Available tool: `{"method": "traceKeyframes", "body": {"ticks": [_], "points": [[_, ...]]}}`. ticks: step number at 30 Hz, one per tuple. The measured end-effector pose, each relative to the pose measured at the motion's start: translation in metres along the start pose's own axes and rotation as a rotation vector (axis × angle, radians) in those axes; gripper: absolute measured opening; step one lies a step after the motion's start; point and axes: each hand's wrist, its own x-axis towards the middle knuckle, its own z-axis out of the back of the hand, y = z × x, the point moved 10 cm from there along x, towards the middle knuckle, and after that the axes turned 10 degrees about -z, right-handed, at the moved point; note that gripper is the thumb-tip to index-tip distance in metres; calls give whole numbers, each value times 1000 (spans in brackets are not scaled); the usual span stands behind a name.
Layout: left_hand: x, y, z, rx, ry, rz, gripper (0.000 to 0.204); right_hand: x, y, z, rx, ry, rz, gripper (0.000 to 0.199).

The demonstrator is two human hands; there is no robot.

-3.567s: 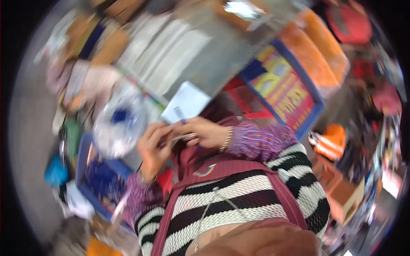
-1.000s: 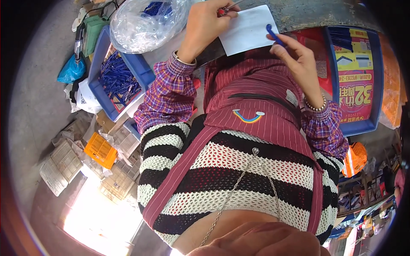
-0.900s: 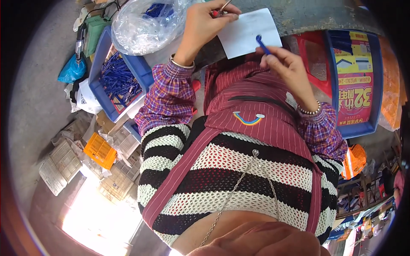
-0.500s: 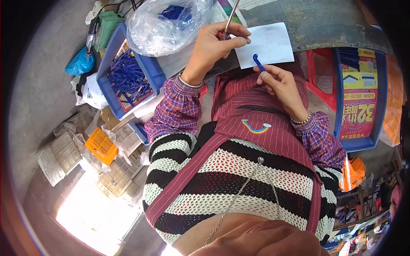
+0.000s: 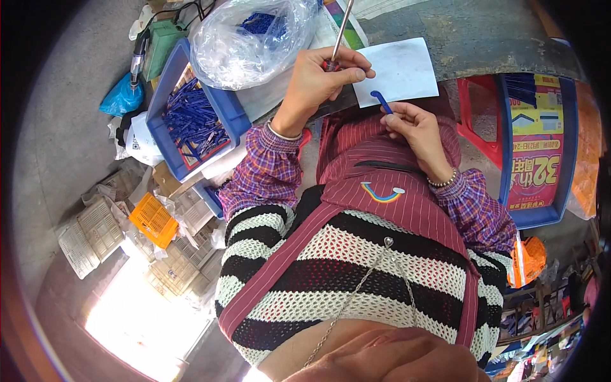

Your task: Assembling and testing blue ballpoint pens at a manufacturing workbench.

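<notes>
Left hand (image 5: 312, 76): fingers curled round the small red-and-black handle of a screwdriver (image 5: 344, 30); slim metal shaft, smooth and shiny, slanting up toward the far side. Thumb and forefinger tips nearly meet in front of the handle. Right hand (image 5: 417, 130): blue piece (image 5: 382, 102) pinched between thumb and fingers, other fingers folded in. Piece slender, glossy, rounded and hooked at its free end, that end seen against the near edge of the paper (image 5: 401, 67); contact with it cannot be told.

Paper: white, flat, roughly square, faintly smudged, lying at the bench's near edge. Bench (image 5: 484, 35): dark grey-green top, scuffed, edge worn and pitted. To the left, a clear bag (image 5: 235, 51), crinkled and bulging, blue bits inside. Nearer, left tray (image 5: 237, 121): rigid blue walls, heaped with thin blue strips (image 5: 194, 118) lying every way.

Right side: second tray (image 5: 568, 165), also blue, lined with a yellow-and-pink printed sheet (image 5: 534, 146); dark blue rods (image 5: 520, 88) at its far end. Red plastic frame (image 5: 468, 118) just left of it.

Floor (image 5: 51, 146): grey, stained. Near left, orange basket (image 5: 153, 219) of slotted plastic among pale crates (image 5: 102, 223); strong glare nearer still.
</notes>
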Motion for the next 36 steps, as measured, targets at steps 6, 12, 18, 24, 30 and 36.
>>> {"method": "traceKeyframes", "body": {"ticks": [6, 12, 18, 24, 30, 36], "points": [[0, 0, -3, 138, 37, 16, 12, 5, 1, -7, 33, 8, -77, 17], [2, -8, -10, 379, 36, -226, 15, 7, 5, -10, 36, -10, -59, 17], [2, -13, -17, 520, 80, -222, 14, 12, 1, -9, 46, 1, -52, 17], [0, -9, -17, 541, 105, -169, 14, 13, 1, -8, 42, -9, -34, 19], [0, -4, -22, 607, 123, -278, 15, 14, 1, -9, 56, 2, -15, 19], [-3, -10, -27, 651, 119, -368, 15, 14, 0, -10, 66, 6, -27, 19]]}}
